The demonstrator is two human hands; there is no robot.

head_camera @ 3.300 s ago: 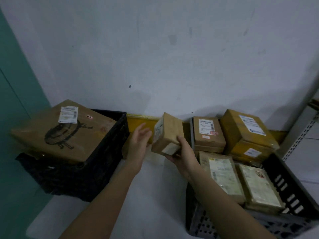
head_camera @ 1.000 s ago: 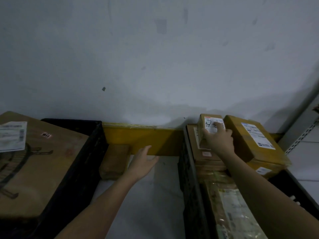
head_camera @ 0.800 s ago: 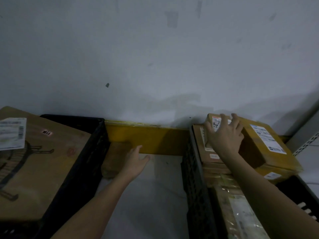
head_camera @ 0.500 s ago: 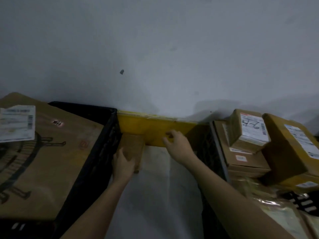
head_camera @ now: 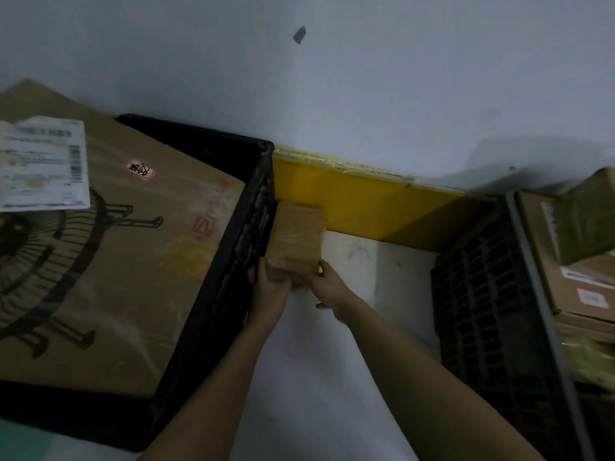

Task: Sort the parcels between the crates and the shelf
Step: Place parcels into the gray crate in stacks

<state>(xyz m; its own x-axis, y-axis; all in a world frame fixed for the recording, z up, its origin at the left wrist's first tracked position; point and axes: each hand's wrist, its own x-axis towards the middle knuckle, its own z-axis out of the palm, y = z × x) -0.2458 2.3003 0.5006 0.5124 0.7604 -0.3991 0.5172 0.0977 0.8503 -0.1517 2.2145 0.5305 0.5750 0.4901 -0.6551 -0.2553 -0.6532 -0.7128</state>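
**A:** Where is the parcel being handled?

**B:** The small brown parcel (head_camera: 296, 241) sits on the white floor (head_camera: 332, 377) in the gap between the two crates, a little toward ten o'clock of the frame's middle. Its left side lies against the black crate (head_camera: 233, 261), and its far end meets the yellow strip (head_camera: 366, 204) along the foot of the wall (head_camera: 366, 78).

**A:** What's it made of?

**B:** Plain cardboard, box-shaped, with smooth taped faces. No label shows on the sides I can see.

**A:** And the grip?

**B:** Both hands are on its near end. The left hand (head_camera: 269, 294) wraps the near left corner with fingers curled up the side. The right hand (head_camera: 329, 287) clasps the near right corner, thumb on the box's edge. How far the right fingers curl underneath is hidden.

**A:** The containers?

**B:** The black crate, at nine o'clock, is hard plastic with a ribbed wall. A large flat carton (head_camera: 109, 261) fills its top, tilted, printed with a dark line drawing and bearing a white shipping label (head_camera: 43, 164) and a small sticker. At three o'clock stands the dark grey crate (head_camera: 492, 311), with a lattice of slots in its wall. It holds stacked brown boxes (head_camera: 572, 271), some with white labels, and something yellowish and blurred lies nearer the bottom edge.
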